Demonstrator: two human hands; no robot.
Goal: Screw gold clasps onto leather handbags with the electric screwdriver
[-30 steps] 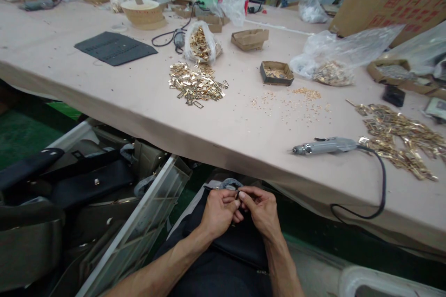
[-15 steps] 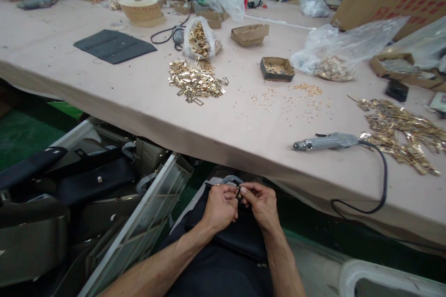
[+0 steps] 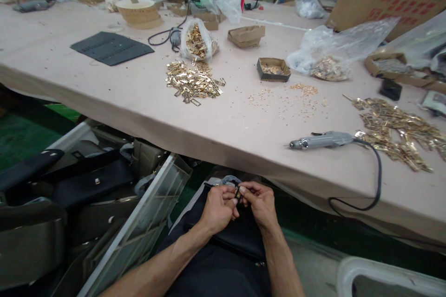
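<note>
My left hand point(image 3: 219, 206) and my right hand point(image 3: 259, 202) meet over my lap, below the table's front edge. Between their fingertips is a small black strap point(image 3: 238, 192) with a bit of gold metal on it; both hands pinch it. Beneath them a black bag point(image 3: 240, 236) lies on my lap. On the table, a grey electric screwdriver point(image 3: 320, 140) points left, beside a pile of gold metal pieces point(image 3: 397, 125). Another gold pile point(image 3: 195, 81) lies in front of an open plastic bag point(image 3: 198, 39).
A crate point(image 3: 139, 222) at the left holds black and olive bags point(image 3: 94, 181). The table point(image 3: 139, 102) also bears a dark flat sheet point(image 3: 111, 48), a small box point(image 3: 273, 69), scattered tiny parts and a tape roll point(image 3: 138, 11). A white plastic rim point(image 3: 386, 271) shows at lower right.
The view has shifted slightly, so table items appear a little further left. My hands stay together on the strap, with only small finger movement.
</note>
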